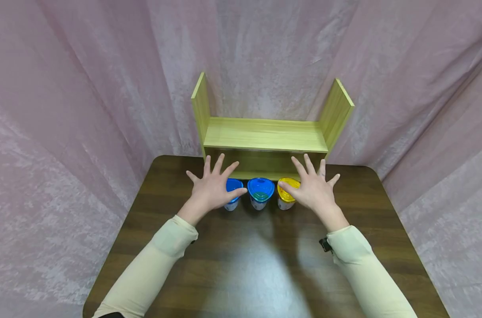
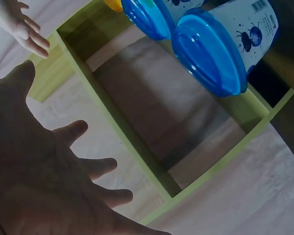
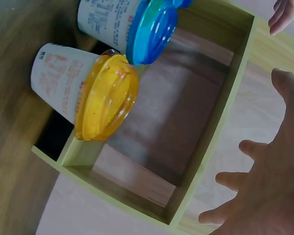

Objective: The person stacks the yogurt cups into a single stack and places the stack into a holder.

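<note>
Three printed white cups with coloured lids stand in a row before a small wooden shelf. In the head view the left cup's blue lid [image 1: 234, 184] is partly hidden by my left hand [image 1: 212, 187], whose fingers are spread wide above it. The middle cup's blue lid [image 1: 261, 190] shows between the hands. On the right, my right hand [image 1: 314, 190] spreads its fingers over part of the yellow lid [image 1: 285, 194]. Neither hand holds anything. The left wrist view shows a blue-lidded cup [image 2: 257, 36] close by; the right wrist view shows the yellow-lidded cup [image 3: 63, 81].
The pale wooden shelf [image 1: 265, 134] stands at the table's back edge, with upright side panels and an open lower compartment behind the cups. Pink curtains [image 1: 106, 88] hang around the brown table [image 1: 241, 265]. A small black device [image 1: 325, 244] sits at the right cuff.
</note>
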Available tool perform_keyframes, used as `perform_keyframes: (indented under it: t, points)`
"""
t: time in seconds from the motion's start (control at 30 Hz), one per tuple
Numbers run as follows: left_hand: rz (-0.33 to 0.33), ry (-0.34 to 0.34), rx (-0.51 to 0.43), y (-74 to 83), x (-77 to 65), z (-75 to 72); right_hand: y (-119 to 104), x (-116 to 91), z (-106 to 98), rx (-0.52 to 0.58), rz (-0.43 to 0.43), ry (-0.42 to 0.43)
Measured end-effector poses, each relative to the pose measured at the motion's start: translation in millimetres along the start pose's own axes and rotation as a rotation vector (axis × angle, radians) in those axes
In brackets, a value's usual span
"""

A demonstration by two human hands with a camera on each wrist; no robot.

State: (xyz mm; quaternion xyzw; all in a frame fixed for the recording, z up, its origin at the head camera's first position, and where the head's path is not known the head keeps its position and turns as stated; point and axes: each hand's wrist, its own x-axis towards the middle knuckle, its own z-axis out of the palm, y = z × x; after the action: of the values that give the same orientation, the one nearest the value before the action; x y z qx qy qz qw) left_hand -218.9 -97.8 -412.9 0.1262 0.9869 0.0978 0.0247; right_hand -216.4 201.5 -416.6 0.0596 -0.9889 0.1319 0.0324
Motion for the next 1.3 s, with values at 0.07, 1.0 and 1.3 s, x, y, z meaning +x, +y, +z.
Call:
perform_keyframes:
  t: [0.07,1.0,1.3]
  points:
    - [0.003,0.003,-0.005,-1.0,0.9,2.2,2,1,2,0.002,0.001,0.000]
    - [-0.026,-0.025,-0.098,-32.7,18.2,62.3,34,7,56,0.080,0.064,-0.098]
    - [-0.046,-0.046,-0.212,-46.0,25.0,84.4,42,9,74,0.136,0.084,-0.141]
